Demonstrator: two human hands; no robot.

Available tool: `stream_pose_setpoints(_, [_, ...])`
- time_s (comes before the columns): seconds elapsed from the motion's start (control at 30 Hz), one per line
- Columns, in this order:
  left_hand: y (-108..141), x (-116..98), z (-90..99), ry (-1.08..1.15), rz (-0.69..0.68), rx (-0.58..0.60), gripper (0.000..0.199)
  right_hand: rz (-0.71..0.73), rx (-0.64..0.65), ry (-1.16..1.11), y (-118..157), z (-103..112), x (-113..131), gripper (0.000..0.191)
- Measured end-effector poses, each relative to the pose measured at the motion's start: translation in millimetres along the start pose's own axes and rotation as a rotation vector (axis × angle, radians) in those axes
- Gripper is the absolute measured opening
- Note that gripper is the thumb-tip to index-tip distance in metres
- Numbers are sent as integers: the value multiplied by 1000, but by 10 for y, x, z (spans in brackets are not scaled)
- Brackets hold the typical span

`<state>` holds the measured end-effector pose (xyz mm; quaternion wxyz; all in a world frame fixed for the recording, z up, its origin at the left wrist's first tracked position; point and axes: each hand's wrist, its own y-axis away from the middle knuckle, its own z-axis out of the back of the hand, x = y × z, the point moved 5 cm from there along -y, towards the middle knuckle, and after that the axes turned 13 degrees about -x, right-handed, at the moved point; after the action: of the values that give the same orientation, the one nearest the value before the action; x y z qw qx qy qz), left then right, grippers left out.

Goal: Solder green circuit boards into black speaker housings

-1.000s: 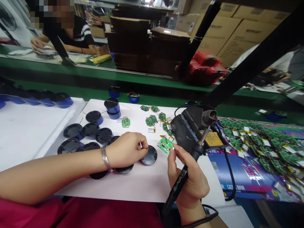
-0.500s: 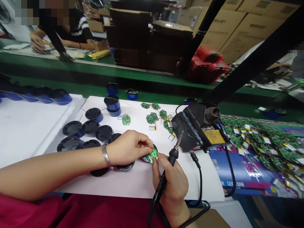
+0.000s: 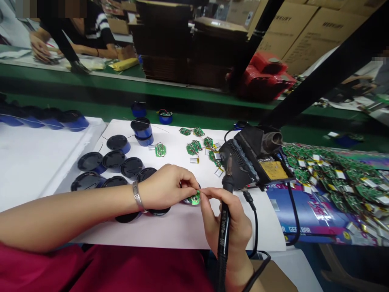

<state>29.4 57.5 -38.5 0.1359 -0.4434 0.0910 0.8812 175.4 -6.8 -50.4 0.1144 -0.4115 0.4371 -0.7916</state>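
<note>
Over the white work surface, my left hand (image 3: 167, 187) pinches the edge of a small green circuit board (image 3: 195, 198). The board sits over a round dark cup that my fingers mostly hide. My right hand (image 3: 235, 221) holds a black soldering iron (image 3: 224, 231), its tip pointing up and away. The right thumb and forefinger meet at the board's right edge; whether they pinch a wire there is too small to tell. Several black-topped blue cups (image 3: 132, 168) stand around my left forearm. Loose green boards with small silver batteries (image 3: 194, 160) lie beyond my hands.
A black soldering station (image 3: 240, 162) with a yellow sponge (image 3: 273, 170) stands right, its cord (image 3: 255, 227) running down beside my right hand. A pile of circuit boards (image 3: 343, 178) lies further right. Another person (image 3: 75, 36) works across the green bench (image 3: 115, 91). Stacked cartons stand behind.
My right hand has shifted right and tilted the soldering iron more upright. Its fingertips have moved from the board's lower edge to its right edge. The left hand stays at the board.
</note>
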Motion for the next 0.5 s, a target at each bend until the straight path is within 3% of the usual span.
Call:
stream_pose_setpoints(0.23, [-10, -73, 1, -54, -187, 72, 12, -55, 119, -76, -45, 14, -84, 28])
stream_pose_setpoints(0.33, [-22, -46, -7, -29, -154, 88, 12, -38, 137, -69, -85, 26, -96, 27])
stream_pose_setpoints(0.5, [-33, 16, -32, 33, -37, 89, 11, -68, 55, 11, -143, 64, -134, 21])
